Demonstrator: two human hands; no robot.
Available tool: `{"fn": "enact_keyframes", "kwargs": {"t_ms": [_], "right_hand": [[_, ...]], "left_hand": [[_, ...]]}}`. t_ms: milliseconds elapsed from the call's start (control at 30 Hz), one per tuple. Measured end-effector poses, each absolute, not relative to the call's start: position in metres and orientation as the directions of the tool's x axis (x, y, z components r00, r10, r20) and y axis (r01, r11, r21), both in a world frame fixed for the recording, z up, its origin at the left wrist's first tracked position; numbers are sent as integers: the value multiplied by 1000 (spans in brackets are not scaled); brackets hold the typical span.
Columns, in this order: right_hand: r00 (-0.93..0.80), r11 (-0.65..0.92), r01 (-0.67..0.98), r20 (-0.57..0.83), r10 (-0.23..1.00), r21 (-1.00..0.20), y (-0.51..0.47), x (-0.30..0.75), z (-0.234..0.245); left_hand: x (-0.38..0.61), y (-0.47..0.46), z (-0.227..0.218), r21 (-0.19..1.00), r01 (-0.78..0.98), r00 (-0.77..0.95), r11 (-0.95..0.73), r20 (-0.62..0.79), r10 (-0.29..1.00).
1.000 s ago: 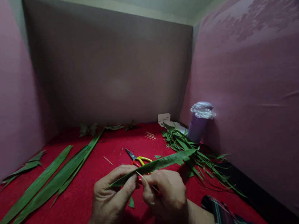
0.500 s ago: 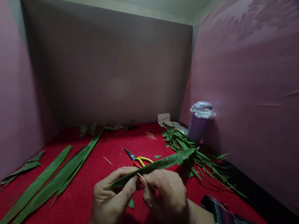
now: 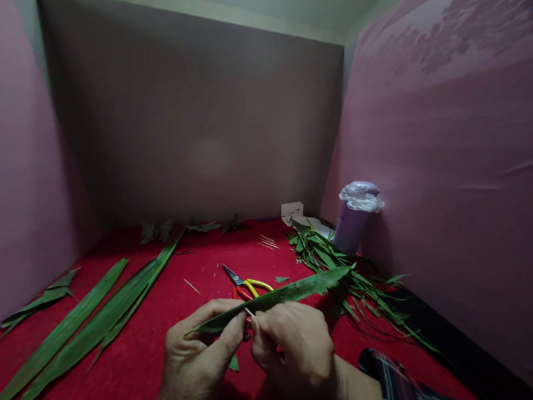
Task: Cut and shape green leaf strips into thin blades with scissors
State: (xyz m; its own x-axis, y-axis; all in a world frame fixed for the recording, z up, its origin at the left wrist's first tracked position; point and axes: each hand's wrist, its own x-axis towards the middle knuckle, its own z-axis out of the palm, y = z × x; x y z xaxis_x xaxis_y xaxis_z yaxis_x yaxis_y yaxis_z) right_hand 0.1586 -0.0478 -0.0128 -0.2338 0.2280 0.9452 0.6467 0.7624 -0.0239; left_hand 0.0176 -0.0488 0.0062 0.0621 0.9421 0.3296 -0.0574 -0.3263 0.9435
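Pinching a green leaf (image 3: 296,290) above the red surface (image 3: 135,362): left hand (image 3: 195,356), thumb and fingers. Leaf's long, parallel-veined, tapered left, jagged near right end. Right hand (image 3: 297,344) pinches pale toothpick (image 3: 250,313), tip at leaf's lower edge.

Red surface (image 3: 140,362), long leaves (image 3: 65,336), scissors (image 3: 238,279), toothpicks (image 3: 268,243), heaped leaf strips (image 3: 323,254)

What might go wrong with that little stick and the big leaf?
A poke: the thin stick in the right hand has its tip close to the left hand, so a slip might prick it.
A tear: that tip is by the edge of the long leaf, which might split if pushed hard.
A bump: the scissors lie just beyond the leaf, partly hidden, so a hand might knock them.
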Motion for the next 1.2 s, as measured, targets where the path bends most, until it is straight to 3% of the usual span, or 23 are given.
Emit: {"fn": "enact_keyframes", "kwargs": {"t_ms": [433,833,1200], "right_hand": [[-227,687,727,946,232,6,-48,156,-16],[-238,779,624,933,270,-66,-47,160,-13],[-265,743,669,929,259,-17,-48,158,-9]], "left_hand": [[18,-48,5,943,-39,72,-330,332,941],[17,-43,1,921,-21,51,-390,391,919],[16,-45,0,922,-29,124,-387,388,913]]}}
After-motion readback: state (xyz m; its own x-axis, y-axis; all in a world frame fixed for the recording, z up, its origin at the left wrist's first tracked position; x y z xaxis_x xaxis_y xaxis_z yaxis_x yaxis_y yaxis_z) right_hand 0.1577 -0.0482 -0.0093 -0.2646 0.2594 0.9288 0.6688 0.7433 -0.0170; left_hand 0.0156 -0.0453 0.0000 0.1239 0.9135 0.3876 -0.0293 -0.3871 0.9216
